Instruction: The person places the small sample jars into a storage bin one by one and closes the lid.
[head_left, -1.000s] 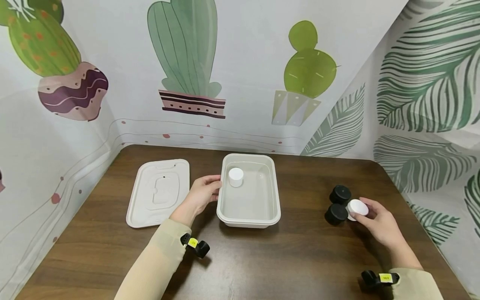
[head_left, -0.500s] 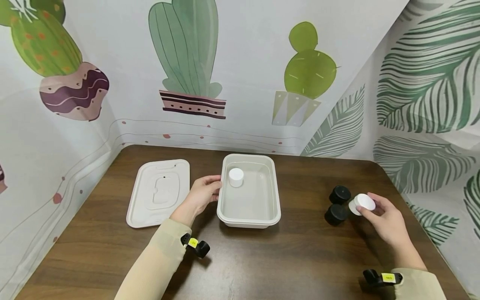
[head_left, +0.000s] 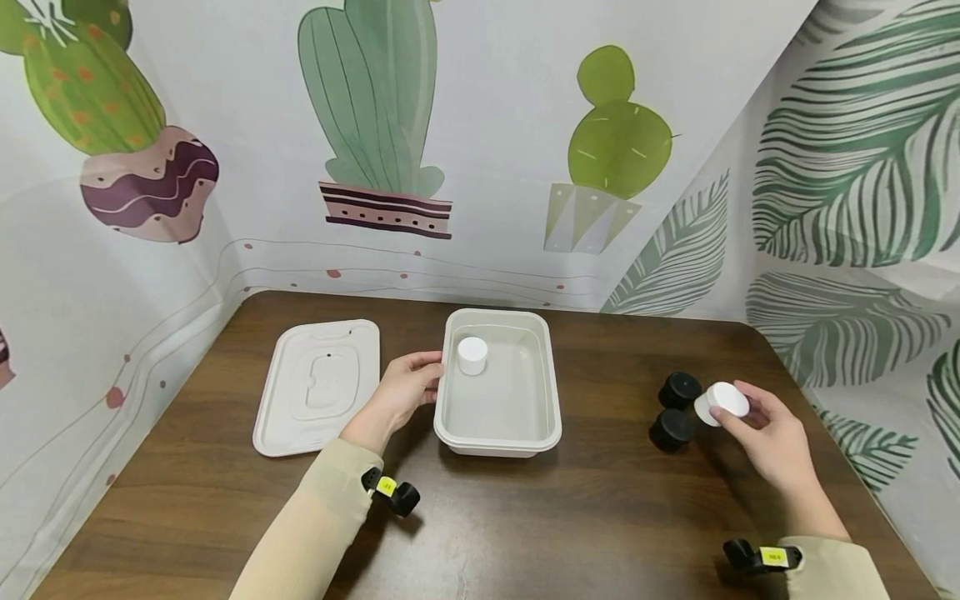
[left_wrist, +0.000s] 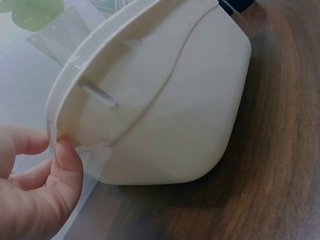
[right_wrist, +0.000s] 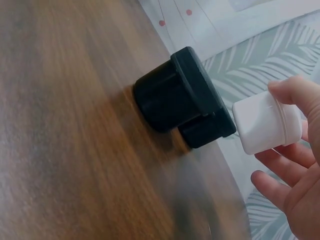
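Cactus-print cloth (head_left: 510,125) hangs behind a wood-grain table (head_left: 487,533); head cam has an off-white rounded-rectangle tub (head_left: 517,408) mid-table with a small white jar (head_left: 472,356) in its far left part, and a flat lid (head_left: 318,387) lying left of it. Left wrist cam: left hand (left_wrist: 32,197) pinching the tub's rim between thumb and fingers, smooth wall sloping below. Right wrist cam: right hand (right_wrist: 306,187) has thumb and fingers partly closed round a smooth lidded white jar (right_wrist: 262,122), held up just beside two black cylindrical jars (right_wrist: 172,97)
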